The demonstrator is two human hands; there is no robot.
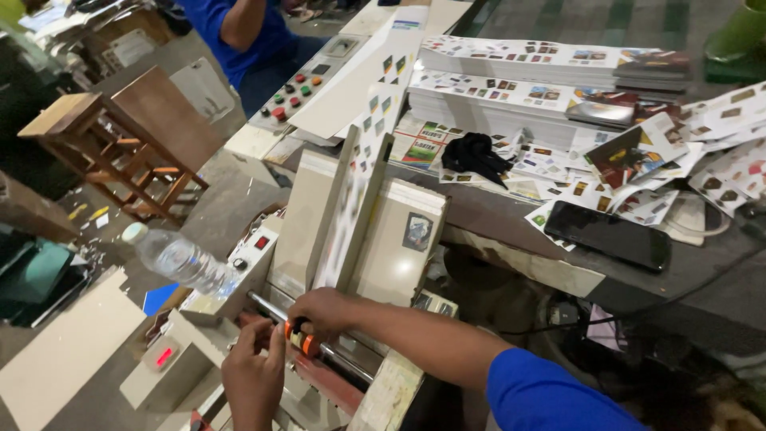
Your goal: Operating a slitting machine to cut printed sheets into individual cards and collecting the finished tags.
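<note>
- While you are bending over the cream sheet-feeding machine (399, 239), your right hand (323, 310) is closing its grip around the small orange-and-black roller (302, 339) on the steel shaft (319, 343).
- Your left hand (254, 375) is pinching beside it, fingers closed at the roller.
- Printed white sheets (351, 191) are already standing in the feeder; the roller adjustment is looking unfinished.

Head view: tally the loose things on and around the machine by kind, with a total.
Clear plastic water bottle: 1
Black phone: 1
Black cloth bundle: 1
Wooden stool: 1
Tall stacks of printed sheets: 2, one in the back row and one in front of it
Total: 6
</note>
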